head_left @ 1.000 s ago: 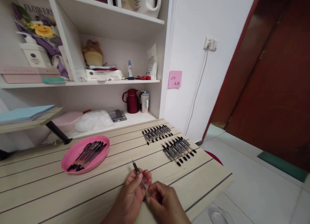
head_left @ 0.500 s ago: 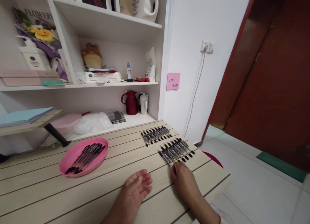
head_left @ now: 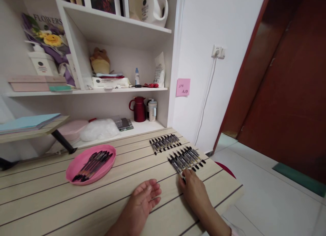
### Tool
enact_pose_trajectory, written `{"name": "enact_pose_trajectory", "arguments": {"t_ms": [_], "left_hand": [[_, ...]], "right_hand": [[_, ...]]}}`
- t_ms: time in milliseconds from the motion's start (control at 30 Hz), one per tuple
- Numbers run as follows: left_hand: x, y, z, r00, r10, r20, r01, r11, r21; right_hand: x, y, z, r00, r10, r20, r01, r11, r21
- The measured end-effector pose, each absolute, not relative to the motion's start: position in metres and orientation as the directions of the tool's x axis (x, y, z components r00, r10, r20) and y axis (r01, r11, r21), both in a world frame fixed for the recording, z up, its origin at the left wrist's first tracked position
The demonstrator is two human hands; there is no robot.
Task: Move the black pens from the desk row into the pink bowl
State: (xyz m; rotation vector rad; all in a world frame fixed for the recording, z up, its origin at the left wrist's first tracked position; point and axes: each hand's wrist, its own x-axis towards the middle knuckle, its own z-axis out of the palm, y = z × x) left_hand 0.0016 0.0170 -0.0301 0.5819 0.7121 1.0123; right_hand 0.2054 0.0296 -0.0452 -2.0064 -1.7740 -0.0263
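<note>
My right hand (head_left: 194, 188) is at the near end of the leftmost pen (head_left: 174, 167) in the closer row, its fingers closed on that end. The fingers hide part of the pen. Beside it, several black-and-clear pens (head_left: 187, 157) lie parallel on the wooden table. A second row of pens (head_left: 165, 143) is laid out behind them. My left hand (head_left: 145, 198) rests over the table to the left, palm turned inward and fingers loosely apart, with nothing in it. Farther left, a pink tray (head_left: 110, 161) holds a bunch of dark pens (head_left: 94, 164).
Shelves (head_left: 122, 89) stand behind the table, with a red jug (head_left: 139, 109) and a pale cup (head_left: 152, 110). At the left is a raised stand (head_left: 46, 129) bearing blue paper (head_left: 30, 122). A pink note (head_left: 182, 87) sticks to the wall. The table's right edge drops to a tiled floor.
The view has shifted slightly, so the shelves and tray sit a little farther right. My right hand stays at the leftmost pen, and my left hand has hardly moved.
</note>
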Motion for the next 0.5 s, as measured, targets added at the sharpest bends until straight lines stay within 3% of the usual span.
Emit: {"name": "enact_pose_trajectory", "arguments": {"t_ms": [167,300,367,433,500], "left_hand": [[-0.003,0.023,-0.022,0.260,0.945,-0.197,-0.426,0.295,0.855],[-0.041,0.052,0.003,-0.019,0.999,0.039,0.024,-0.038,0.999],[-0.074,0.070,0.019,-0.104,0.976,0.189,0.367,-0.139,0.920],[-0.110,0.084,0.033,-0.142,0.950,0.278,0.660,-0.119,0.742],[-0.141,0.092,0.041,-0.164,0.945,0.282,0.803,-0.038,0.595]], "right_hand": [[0.183,0.006,-0.044,0.068,0.963,0.261,0.939,0.027,-0.344],[0.161,-0.010,-0.053,-0.037,0.969,0.245,0.949,0.111,-0.296],[0.160,-0.010,-0.055,-0.047,0.966,0.253,0.954,0.119,-0.275],[0.169,-0.006,-0.053,-0.020,0.966,0.258,0.957,0.092,-0.274],[0.184,0.001,-0.048,0.047,0.963,0.264,0.961,0.029,-0.276]]}}
